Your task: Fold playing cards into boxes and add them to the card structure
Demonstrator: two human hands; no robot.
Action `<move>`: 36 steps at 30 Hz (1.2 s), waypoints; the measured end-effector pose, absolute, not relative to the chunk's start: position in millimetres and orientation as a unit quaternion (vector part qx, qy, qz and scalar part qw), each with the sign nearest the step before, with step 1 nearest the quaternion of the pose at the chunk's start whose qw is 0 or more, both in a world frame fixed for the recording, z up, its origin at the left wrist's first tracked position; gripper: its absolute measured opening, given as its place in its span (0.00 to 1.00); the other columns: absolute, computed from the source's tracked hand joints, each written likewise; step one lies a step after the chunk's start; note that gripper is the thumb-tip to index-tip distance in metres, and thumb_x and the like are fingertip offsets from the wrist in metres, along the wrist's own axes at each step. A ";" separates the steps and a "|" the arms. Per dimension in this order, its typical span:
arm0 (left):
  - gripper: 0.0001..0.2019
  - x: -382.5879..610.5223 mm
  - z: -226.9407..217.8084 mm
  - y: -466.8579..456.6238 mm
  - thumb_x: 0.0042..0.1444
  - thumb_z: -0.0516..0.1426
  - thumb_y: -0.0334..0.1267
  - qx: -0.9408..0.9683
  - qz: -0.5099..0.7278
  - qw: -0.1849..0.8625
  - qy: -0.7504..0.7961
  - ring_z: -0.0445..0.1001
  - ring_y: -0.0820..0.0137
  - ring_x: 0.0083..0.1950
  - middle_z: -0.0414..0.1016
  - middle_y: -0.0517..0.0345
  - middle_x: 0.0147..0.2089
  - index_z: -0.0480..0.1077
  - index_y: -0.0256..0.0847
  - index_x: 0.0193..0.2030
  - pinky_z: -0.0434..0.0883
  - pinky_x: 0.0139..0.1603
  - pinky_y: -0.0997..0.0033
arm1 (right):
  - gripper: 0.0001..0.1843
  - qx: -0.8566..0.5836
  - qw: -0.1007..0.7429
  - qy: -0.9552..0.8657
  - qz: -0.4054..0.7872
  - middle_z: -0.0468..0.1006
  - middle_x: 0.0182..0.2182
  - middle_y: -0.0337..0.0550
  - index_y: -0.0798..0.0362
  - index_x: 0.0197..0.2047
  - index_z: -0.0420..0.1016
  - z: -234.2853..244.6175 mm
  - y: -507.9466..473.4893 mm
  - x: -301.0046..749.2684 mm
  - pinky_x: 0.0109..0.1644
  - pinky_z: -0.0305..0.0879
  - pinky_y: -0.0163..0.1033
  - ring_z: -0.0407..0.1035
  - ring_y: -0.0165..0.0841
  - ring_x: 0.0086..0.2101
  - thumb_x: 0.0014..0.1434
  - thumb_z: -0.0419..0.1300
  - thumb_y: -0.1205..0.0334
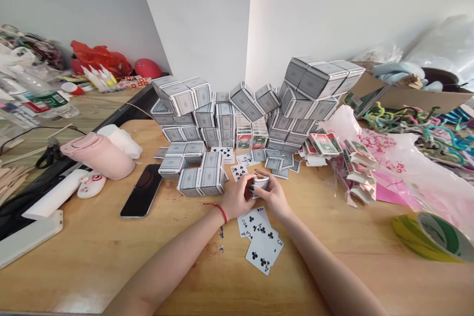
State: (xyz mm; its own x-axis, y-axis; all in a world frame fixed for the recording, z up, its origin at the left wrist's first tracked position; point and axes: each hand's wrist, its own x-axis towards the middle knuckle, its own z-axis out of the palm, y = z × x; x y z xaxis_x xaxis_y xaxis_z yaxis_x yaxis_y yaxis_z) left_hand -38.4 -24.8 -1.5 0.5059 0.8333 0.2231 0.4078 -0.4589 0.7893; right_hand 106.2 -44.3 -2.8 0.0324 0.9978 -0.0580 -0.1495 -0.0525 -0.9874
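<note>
Both of my hands meet near the middle of the table around a playing card (261, 182), which looks bent between the fingers. My left hand (240, 196) grips its left side, and a red string bracelet circles that wrist. On the other side my right hand (274, 196) pinches it, dark polish on the thumbnail. Below lie several face-up club cards (262, 247), overlapping. Just beyond my hands are more face-up cards (239, 172) and face-down cards (276, 162). Folded card blocks (202, 174) stand to the left of my hands.
Stacked card blocks (292, 113) rise at the back, leaning outward on the right. A black phone (141, 191) and a pink tumbler (101, 155) lie left. Torn card boxes (361, 170), a plastic bag (403, 158) and a tape roll (433, 237) are on the right.
</note>
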 end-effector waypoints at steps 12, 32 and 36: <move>0.18 -40.5 3.4 -12.3 0.53 0.53 0.41 0.575 0.377 0.646 0.331 0.68 0.65 0.48 0.61 0.49 0.54 0.60 0.43 0.51 0.71 0.42 0.65 | 0.33 -0.485 0.556 -0.547 0.395 0.68 0.46 0.46 0.47 0.53 0.57 -0.4 -45.3 110.1 0.53 0.58 0.47 0.63 0.39 0.47 0.43 0.64 0.65; 0.27 -41.4 -6.3 -4.0 0.43 0.62 0.35 0.534 0.386 0.671 0.339 0.69 0.64 0.50 0.69 0.48 0.49 0.59 0.39 0.50 0.66 0.52 0.59 | 0.33 -0.484 0.521 -0.498 0.497 0.68 0.43 0.45 0.49 0.50 0.62 -13.1 -31.5 125.3 0.42 0.66 0.44 0.68 0.35 0.37 0.39 0.67 0.57; 0.27 -40.8 -10.0 -2.9 0.43 0.62 0.33 0.552 0.396 0.643 0.354 0.68 0.63 0.52 0.68 0.46 0.51 0.59 0.39 0.51 0.65 0.53 0.56 | 0.32 -0.436 0.539 -0.422 0.584 0.69 0.46 0.48 0.50 0.49 0.63 -11.1 -30.6 126.7 0.42 0.67 0.45 0.68 0.38 0.42 0.40 0.67 0.56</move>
